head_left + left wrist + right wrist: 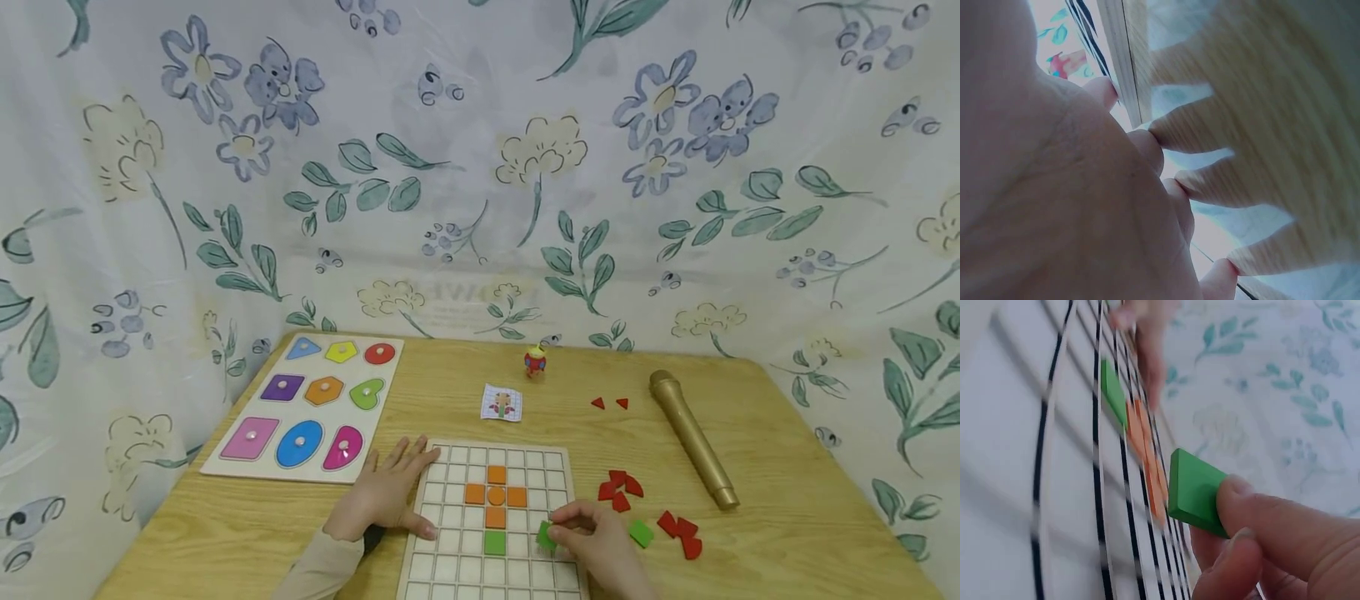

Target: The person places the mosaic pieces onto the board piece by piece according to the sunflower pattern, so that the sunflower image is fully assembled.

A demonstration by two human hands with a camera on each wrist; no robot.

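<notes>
A wooden grid board [457, 567] lies at the table's front. Several orange pieces [496, 517] form a cross in its cells, with a round one in the middle. Directly below them sits a green square tile [494, 543]. My right hand [600, 542] pinches another green square tile [1194, 490] between thumb and fingers, over the board's right side. My left hand [386, 492] is spread at the board's left edge, its fingers straight and its thumb over the board. In the left wrist view the fingers [1147, 150] touch the wooden surface.
Right of the board lie a loose green tile [641, 533], several red pieces [619, 483] and a gold microphone [693, 437]. Behind it are a small picture card [501, 403], a toy figure [535, 362] and two red triangles [597, 403]. A shape puzzle board [300, 400] is at left.
</notes>
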